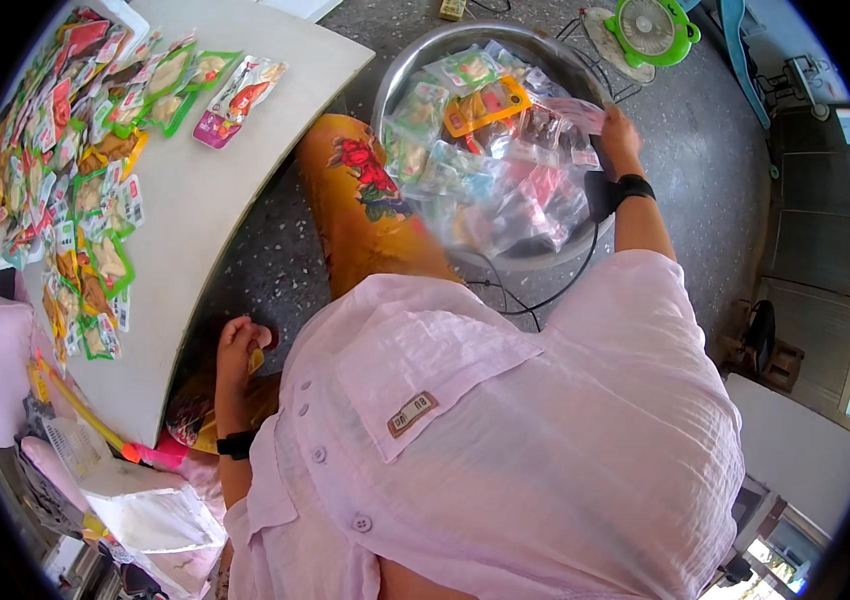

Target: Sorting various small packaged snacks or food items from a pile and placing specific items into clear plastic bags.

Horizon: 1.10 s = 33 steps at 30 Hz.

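Note:
At the far right rim of a large metal basin (404, 71), my right hand (622, 140) grips the edge of a pinkish clear plastic packet (576, 112). The packet stretches over the basin's contents. A heap of clear plastic bags (492, 180) fills the basin, and an orange-yellow packet (488, 106) lies on top. My left hand (236, 346) is low beside my lap, near the white table (169, 247), with its fingers curled. Something small and yellow shows by those fingers; whether it is held is unclear.
Many sealed food packets (94, 165) are piled on the table at left, with a purple-and-white packet (239, 103) apart from them. A green fan (650, 28) stands beyond the basin. A black cable (571, 281) runs from my right wrist. A white foam box (154, 517) is lower left.

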Available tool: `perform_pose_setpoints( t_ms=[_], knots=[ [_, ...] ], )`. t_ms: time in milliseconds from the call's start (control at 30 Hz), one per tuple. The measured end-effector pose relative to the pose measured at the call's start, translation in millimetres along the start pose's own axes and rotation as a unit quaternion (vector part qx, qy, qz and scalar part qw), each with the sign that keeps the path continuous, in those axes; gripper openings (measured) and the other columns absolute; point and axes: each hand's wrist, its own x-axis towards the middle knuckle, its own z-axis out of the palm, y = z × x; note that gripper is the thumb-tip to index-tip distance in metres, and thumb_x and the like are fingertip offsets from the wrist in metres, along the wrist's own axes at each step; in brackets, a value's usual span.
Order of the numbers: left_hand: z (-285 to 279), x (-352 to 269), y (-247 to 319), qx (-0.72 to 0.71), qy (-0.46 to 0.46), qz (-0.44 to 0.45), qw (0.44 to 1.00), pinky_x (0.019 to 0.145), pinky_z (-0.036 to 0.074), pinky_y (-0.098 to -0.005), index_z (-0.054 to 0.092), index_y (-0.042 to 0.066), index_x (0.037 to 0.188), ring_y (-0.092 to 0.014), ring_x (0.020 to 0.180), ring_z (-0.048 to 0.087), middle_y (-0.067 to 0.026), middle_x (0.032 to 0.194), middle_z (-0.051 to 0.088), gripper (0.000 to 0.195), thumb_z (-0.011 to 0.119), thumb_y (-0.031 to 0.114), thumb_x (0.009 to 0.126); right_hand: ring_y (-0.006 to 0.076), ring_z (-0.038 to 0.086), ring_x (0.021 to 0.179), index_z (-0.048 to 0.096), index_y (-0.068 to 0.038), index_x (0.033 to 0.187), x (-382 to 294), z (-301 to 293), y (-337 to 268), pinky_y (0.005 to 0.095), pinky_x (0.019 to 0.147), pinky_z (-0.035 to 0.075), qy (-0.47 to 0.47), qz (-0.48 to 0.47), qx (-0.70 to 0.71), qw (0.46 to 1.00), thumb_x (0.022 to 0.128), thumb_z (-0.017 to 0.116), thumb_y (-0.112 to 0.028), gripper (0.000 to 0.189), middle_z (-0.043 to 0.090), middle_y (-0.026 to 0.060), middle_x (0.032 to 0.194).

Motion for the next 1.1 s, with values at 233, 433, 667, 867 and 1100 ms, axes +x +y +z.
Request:
perform_pose_setpoints(
  t_ms=[233,433,667,867,1100],
  knots=[
    [4.0,0.0,-4.6,0.009,0.002,0.006,1.0,0.061,0.038,-0.0201,0.045,0.003,0.092,-0.01,0.07,0.047,-0.0028,0.077,0.05,0.021,0.047,0.016,0.075,0.0318,0.047,0.088,0.048,-0.011,0.092,-24.6,35.1,57.9,0.0409,0.073,0.037,-0.028,0.151,-0.026,0.988,0.07,0.037,-0.016,0.025,0.051,0.0136,0.092],
    [7.8,-2.0,3.7,0.003,0.002,0.018,1.0,0.06,0.037,-0.0191,0.046,0.003,0.089,-0.009,0.067,0.046,-0.0021,0.073,0.049,0.018,0.047,0.014,0.074,0.0306,0.046,0.09,0.05,-0.011,0.092,-29.4,51.2,14.6,0.0435,0.073,0.036,-0.062,0.127,0.069,0.988,0.071,0.038,-0.021,0.026,0.05,0.0154,0.094],
    [-4.8,-15.8,2.2,-0.027,0.027,0.11,0.993,0.048,0.033,-0.0181,0.049,0.005,0.084,-0.006,0.055,0.04,0.0014,0.065,0.046,0.014,0.048,0.014,0.073,0.0302,0.05,0.075,0.052,-0.003,0.08,-11.0,51.8,-108.5,0.037,0.066,0.038,0.057,-0.164,0.282,0.944,0.067,0.042,-0.018,0.021,0.052,0.0164,0.079],
    [-41.4,-29.5,-4.2,0.085,0.169,0.253,0.949,0.041,0.036,-0.0216,0.049,0.004,0.084,-0.008,0.048,0.043,-0.0028,0.064,0.047,0.017,0.047,0.018,0.074,0.0219,0.049,0.077,0.049,0.002,0.087,-61.5,-11.2,-240.7,0.0281,0.07,0.038,0.021,-0.345,0.369,0.863,0.074,0.045,-0.013,0.021,0.052,0.0121,0.084],
    [-127.7,-95.4,-13.6,0.111,0.491,0.312,0.806,0.062,0.041,-0.0249,0.051,0.004,0.084,-0.014,0.067,0.05,-0.0078,0.075,0.052,0.017,0.05,0.015,0.071,0.0177,0.047,0.082,0.048,0.002,0.088,-128.7,-26.9,-328.7,0.0255,0.07,0.038,-0.077,-0.464,0.444,0.763,0.072,0.045,-0.004,0.017,0.051,0.0107,0.089]
  ],
)
